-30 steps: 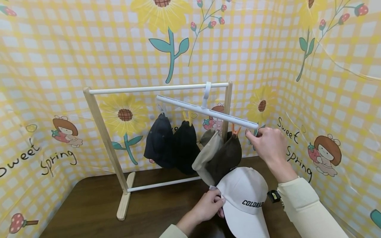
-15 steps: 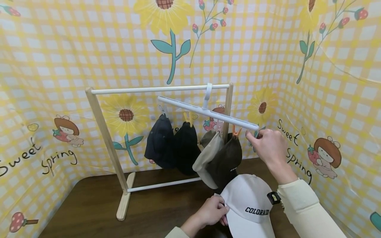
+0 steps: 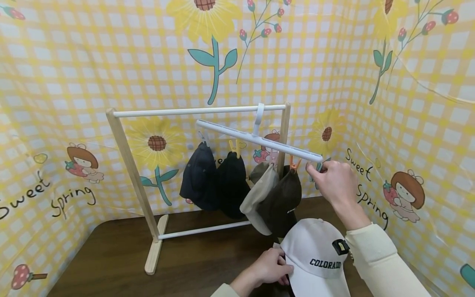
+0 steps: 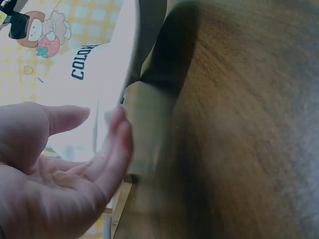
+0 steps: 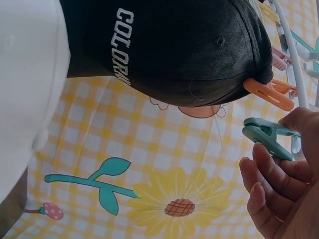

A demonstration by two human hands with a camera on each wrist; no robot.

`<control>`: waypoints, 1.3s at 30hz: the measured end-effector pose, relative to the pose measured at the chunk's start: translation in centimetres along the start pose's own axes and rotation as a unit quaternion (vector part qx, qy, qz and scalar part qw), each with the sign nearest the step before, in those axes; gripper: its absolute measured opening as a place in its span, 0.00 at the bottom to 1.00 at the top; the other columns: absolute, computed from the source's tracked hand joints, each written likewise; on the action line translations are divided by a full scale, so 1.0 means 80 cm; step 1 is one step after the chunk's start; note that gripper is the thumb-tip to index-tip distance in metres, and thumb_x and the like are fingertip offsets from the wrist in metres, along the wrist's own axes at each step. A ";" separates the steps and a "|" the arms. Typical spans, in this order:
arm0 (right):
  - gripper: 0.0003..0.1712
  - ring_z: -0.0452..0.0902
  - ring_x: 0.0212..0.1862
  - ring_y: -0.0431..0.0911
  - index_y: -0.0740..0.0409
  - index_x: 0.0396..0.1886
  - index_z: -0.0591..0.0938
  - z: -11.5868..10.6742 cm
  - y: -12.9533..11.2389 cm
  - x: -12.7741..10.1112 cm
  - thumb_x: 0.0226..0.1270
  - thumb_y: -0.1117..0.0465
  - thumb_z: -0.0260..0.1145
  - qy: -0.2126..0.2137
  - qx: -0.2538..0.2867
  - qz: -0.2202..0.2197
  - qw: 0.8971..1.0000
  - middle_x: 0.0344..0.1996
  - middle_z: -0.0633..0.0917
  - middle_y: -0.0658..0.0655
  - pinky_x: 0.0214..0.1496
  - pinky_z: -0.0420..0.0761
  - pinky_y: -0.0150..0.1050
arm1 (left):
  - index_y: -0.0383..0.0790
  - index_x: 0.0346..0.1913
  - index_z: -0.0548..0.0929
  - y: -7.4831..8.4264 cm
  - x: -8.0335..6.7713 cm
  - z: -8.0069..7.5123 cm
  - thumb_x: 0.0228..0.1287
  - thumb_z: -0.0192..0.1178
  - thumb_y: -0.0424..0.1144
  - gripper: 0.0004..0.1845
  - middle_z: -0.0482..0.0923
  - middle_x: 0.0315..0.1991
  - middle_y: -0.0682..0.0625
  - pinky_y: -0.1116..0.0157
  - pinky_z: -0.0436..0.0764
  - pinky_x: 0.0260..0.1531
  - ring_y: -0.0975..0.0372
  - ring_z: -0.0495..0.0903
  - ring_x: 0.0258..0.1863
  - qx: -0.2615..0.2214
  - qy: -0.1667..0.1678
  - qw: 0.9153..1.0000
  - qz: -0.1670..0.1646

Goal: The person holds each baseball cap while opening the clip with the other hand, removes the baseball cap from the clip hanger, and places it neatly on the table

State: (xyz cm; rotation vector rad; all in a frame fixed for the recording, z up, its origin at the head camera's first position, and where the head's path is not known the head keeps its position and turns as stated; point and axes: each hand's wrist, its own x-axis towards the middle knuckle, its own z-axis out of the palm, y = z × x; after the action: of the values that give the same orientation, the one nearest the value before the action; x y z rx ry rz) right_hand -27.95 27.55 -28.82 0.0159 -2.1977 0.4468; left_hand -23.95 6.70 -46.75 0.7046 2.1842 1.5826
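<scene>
My left hand pinches the side edge of a white baseball cap lettered "COLORADO", brim pointing down, low in front of the rack. My right hand is at the right end of a white hanger, with a green clothespin between thumb and fingers. In the right wrist view that clothespin grips no cap. An orange clothespin beside it holds a dark cap. A beige cap, a black cap and a navy cap hang from the other clothespins.
The hanger hooks over the white top rail of a wooden rack, tilted down to the right. The rack stands on a dark brown table. Yellow checked cloth with printed flowers encloses the back and sides.
My left hand has carried the white cap down and to the right, away from the hanging dark cap. My right hand stays at the hanger's end with the green clothespin.
</scene>
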 end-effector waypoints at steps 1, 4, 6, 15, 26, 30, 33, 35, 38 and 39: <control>0.29 0.61 0.14 0.46 0.54 0.08 0.75 0.000 0.000 0.000 0.67 0.46 0.67 0.000 0.000 0.001 1.000 0.12 0.73 0.54 0.14 0.58 0.37 | 0.35 0.35 0.77 -0.001 -0.001 0.000 0.62 0.63 0.26 0.05 0.87 0.26 0.43 0.58 0.85 0.21 0.45 0.87 0.22 0.008 -0.004 1.000 -0.006; 0.29 0.62 0.14 0.47 0.54 0.09 0.75 0.001 -0.001 -0.002 0.67 0.46 0.67 -0.002 0.001 0.005 1.000 0.12 0.73 0.54 0.14 0.58 0.38 | 0.37 0.36 0.78 -0.005 -0.001 -0.001 0.64 0.64 0.29 0.04 0.87 0.28 0.46 0.60 0.83 0.21 0.48 0.87 0.23 0.029 -0.020 0.999 -0.015; 0.29 0.63 0.14 0.47 0.54 0.09 0.76 0.002 -0.002 -0.002 0.68 0.45 0.67 -0.005 0.001 0.009 1.000 0.13 0.74 0.54 0.14 0.59 0.38 | 0.36 0.38 0.79 -0.006 -0.002 0.000 0.65 0.64 0.29 0.04 0.87 0.30 0.48 0.60 0.83 0.21 0.48 0.87 0.25 0.028 -0.030 0.999 -0.015; 0.29 0.63 0.14 0.47 0.54 0.11 0.76 0.001 -0.002 -0.003 0.68 0.44 0.67 -0.004 0.010 0.017 1.000 0.13 0.73 0.53 0.14 0.59 0.38 | 0.31 0.50 0.83 -0.002 0.000 -0.006 0.67 0.64 0.30 0.11 0.86 0.36 0.50 0.69 0.76 0.19 0.49 0.87 0.25 0.044 -0.032 0.998 0.016; 0.30 0.63 0.14 0.47 0.54 0.11 0.75 0.002 0.001 -0.003 0.70 0.43 0.65 -0.006 0.013 0.021 1.000 0.12 0.72 0.53 0.14 0.59 0.38 | 0.31 0.55 0.80 0.004 0.002 -0.029 0.67 0.62 0.28 0.15 0.87 0.37 0.46 0.67 0.80 0.19 0.48 0.87 0.23 0.027 0.045 0.997 0.055; 0.30 0.64 0.13 0.47 0.53 0.11 0.76 0.003 0.000 -0.002 0.71 0.43 0.64 -0.002 0.013 0.027 1.000 0.11 0.74 0.53 0.13 0.59 0.39 | 0.29 0.55 0.78 0.008 0.002 -0.036 0.67 0.62 0.27 0.15 0.86 0.39 0.44 0.68 0.78 0.17 0.50 0.87 0.22 0.025 0.070 0.995 0.072; 0.30 0.64 0.13 0.47 0.54 0.12 0.77 0.002 0.000 -0.002 0.71 0.42 0.64 0.001 0.012 0.029 1.000 0.11 0.75 0.53 0.13 0.59 0.39 | 0.26 0.56 0.77 0.012 0.001 -0.039 0.67 0.62 0.28 0.16 0.87 0.40 0.44 0.67 0.78 0.17 0.51 0.87 0.22 0.035 0.082 0.993 0.082; 0.30 0.65 0.13 0.47 0.54 0.12 0.77 0.002 0.001 -0.001 0.71 0.42 0.64 0.002 0.010 0.030 0.999 0.11 0.76 0.53 0.13 0.60 0.39 | 0.26 0.56 0.77 0.014 0.000 -0.040 0.68 0.62 0.30 0.16 0.87 0.40 0.44 0.68 0.79 0.21 0.54 0.87 0.22 0.054 0.093 0.990 0.086; 0.30 0.65 0.13 0.47 0.54 0.12 0.78 0.002 0.001 -0.001 0.71 0.41 0.64 0.003 0.009 0.030 1.000 0.11 0.76 0.53 0.13 0.60 0.39 | 0.25 0.56 0.77 0.016 -0.001 -0.041 0.69 0.62 0.32 0.17 0.87 0.40 0.46 0.67 0.81 0.33 0.60 0.86 0.21 0.092 0.113 0.985 0.090; 0.31 0.65 0.13 0.47 0.54 0.12 0.78 0.002 0.001 -0.001 0.71 0.41 0.64 0.003 0.010 0.029 1.000 0.11 0.76 0.53 0.13 0.60 0.39 | 0.25 0.56 0.77 0.017 -0.001 -0.041 0.70 0.62 0.32 0.17 0.87 0.41 0.46 0.66 0.81 0.37 0.62 0.86 0.21 0.100 0.120 0.984 0.089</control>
State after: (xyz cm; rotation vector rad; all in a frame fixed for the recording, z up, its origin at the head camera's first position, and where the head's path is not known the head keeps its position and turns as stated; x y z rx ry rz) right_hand -28.10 27.59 -28.99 -0.0393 -2.1920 0.5005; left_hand -25.43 4.46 -44.43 0.8265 2.5457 1.6206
